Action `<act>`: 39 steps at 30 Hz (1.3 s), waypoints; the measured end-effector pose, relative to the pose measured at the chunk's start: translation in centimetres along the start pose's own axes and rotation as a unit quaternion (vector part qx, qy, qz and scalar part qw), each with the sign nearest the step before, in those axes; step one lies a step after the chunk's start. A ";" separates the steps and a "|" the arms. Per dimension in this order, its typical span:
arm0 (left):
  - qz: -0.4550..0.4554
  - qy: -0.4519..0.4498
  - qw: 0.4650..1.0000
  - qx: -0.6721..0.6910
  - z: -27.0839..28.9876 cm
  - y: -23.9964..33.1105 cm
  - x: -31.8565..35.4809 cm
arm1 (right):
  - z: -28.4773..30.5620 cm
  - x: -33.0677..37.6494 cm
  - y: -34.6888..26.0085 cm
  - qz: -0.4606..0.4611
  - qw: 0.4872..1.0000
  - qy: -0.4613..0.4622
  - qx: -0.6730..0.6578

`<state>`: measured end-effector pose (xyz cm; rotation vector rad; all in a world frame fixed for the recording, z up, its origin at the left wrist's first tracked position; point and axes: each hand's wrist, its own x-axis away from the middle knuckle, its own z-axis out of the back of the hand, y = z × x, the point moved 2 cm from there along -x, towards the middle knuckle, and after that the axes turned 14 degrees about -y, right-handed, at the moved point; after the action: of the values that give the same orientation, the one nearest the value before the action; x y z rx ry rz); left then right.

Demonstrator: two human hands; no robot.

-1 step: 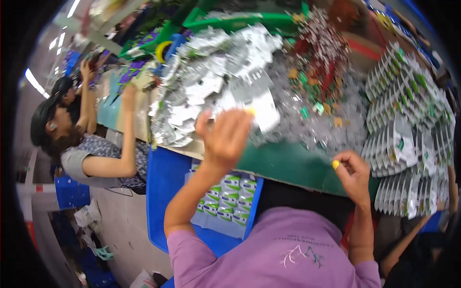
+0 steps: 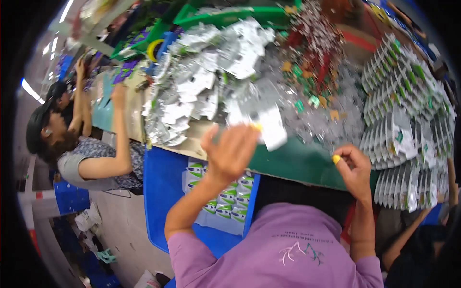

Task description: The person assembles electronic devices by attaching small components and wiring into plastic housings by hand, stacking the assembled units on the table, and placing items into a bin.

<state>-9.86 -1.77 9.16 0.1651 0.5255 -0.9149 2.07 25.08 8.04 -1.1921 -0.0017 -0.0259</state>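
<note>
My left hand reaches over the table's near edge, blurred, its fingers stretched out and thumb apart. A yellow finger cot covers one fingertip, which lies at a white card in a clear pouch. Behind this hand spreads a heap of similar white and grey pouched cards. My right hand is curled over the green table top, thumb and fingers pinched, a yellow cot on the thumb. Whatever it pinches is too small to make out. Beyond it lies a pile of small clear plastic pieces.
Below the table edge, a blue bin holds rows of green-and-white packs. Stacked pouches stand at right. Red and silver pieces and a green tray lie behind. A co-worker works at left.
My left hand has come slightly nearer to me and to the right, and the white pouched card has slid the same way. The right hand has hardly moved.
</note>
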 end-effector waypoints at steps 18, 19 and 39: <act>0.028 -0.089 0.987 0.127 -5.8 12.7 8.6 | -5.5 -1.2 2.7 0.032 0.975 -0.063 0.209; 0.029 -0.092 0.987 0.128 -5.8 12.6 8.6 | -5.5 -1.4 2.5 0.032 0.977 -0.059 0.201; 0.056 -0.116 0.974 0.185 -5.9 12.9 8.1 | -7.3 -0.8 2.4 0.040 0.971 -0.018 0.237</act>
<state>2.21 2.39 -1.04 0.4156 0.1236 -0.9018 1.18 19.25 3.08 -0.7134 0.0077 0.0647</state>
